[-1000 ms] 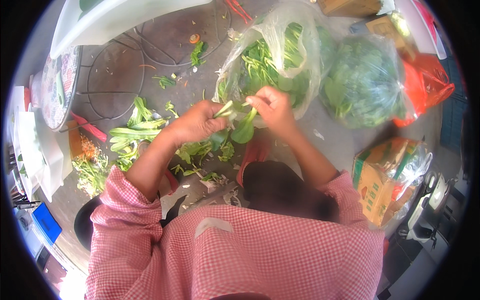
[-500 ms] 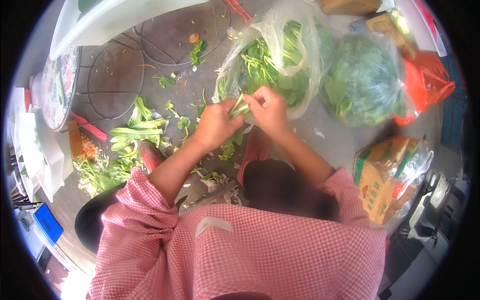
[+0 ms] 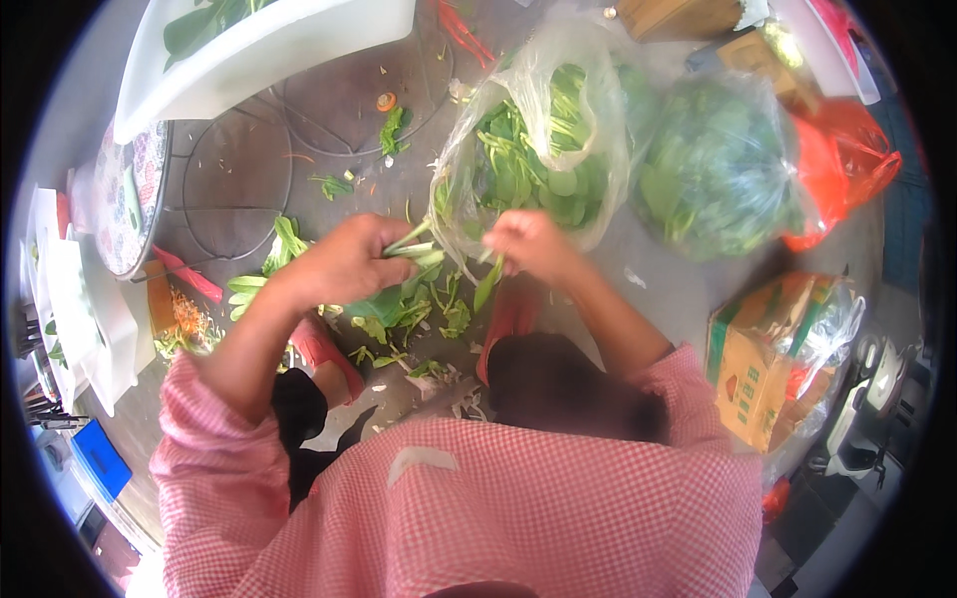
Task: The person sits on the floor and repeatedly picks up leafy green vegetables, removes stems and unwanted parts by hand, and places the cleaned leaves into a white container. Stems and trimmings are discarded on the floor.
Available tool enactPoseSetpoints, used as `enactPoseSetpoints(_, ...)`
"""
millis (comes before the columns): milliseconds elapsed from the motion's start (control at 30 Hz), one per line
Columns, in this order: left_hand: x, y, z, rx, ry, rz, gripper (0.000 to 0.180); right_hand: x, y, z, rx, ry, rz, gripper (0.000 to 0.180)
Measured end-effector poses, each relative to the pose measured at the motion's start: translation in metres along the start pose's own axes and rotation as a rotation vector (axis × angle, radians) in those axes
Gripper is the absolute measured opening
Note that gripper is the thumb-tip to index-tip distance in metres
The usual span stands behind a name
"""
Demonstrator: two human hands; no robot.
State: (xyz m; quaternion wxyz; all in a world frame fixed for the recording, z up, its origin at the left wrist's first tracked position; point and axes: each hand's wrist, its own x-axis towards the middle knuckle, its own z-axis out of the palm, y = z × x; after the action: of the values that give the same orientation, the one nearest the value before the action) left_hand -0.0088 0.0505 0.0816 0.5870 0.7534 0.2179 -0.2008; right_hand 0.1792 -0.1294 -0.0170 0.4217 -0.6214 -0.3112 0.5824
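My left hand [image 3: 344, 264] is closed round a few pale-green vegetable stalks [image 3: 424, 255], their cut-looking ends pointing right and leaves hanging below the palm. To the right, my right hand [image 3: 536, 245] pinches a small green leaf [image 3: 487, 287] that dangles from the fingertips. A gap separates the two hands. Just beyond them an open clear plastic bag [image 3: 467, 130] holds leafy greens [image 3: 513, 169] with thin stems. Loose leaves and trimmings [image 3: 399, 314] lie on the floor beneath my hands, between my red shoes.
Right of the open bag stands a tied bag of greens [image 3: 713, 169], with a red plastic bag [image 3: 847, 169] beside it. A torn cardboard box [image 3: 763, 369] is at the right. A white tub [image 3: 289, 50] and a wire frame [image 3: 182, 179] occupy the far left.
My hands, together on the stalks before, have moved apart. The left has gone left with the stalks; the right now has a leaf. My left foot and knee have shifted.
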Motion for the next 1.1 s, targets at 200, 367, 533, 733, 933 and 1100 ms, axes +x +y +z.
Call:
enactPoseSetpoints(200, -0.040, 0.105, -0.079, 0.211, 0.828, 0.382, 0.033, 0.048, 0.030, -0.040, -0.600, 0.406, -0.078, 0.027)
enactPoseSetpoints(367, -0.052, 0.148, -0.144, 0.201, 0.837, 0.487, 0.032, 0.085, 0.013, -0.068, -1.257, 0.621, -0.239, 0.027)
enactPoseSetpoints(533, -0.009, 0.089, -0.089, 0.800, 1.064, 0.685, 0.029, 0.052, 0.022, -0.081, -1.052, 0.639, -0.091, 0.029)
enactPoseSetpoints(733, 0.061, 0.011, 0.039, 0.054, 0.713, 0.290, 0.020, 0.024, -0.042, -0.058, -0.085, 0.359, -0.020, 0.031)
enactPoseSetpoints(933, 0.085, 0.008, 0.074, -0.364, 0.493, 0.156, 0.024, 0.003, -0.055, -0.023, 0.199, 0.215, -0.117, 0.018)
enactPoseSetpoints(1100, 0.078, 0.011, 0.061, -0.120, 0.543, 0.281, 0.020, 0.002, -0.063, -0.014, 0.135, 0.284, -0.180, 0.019)
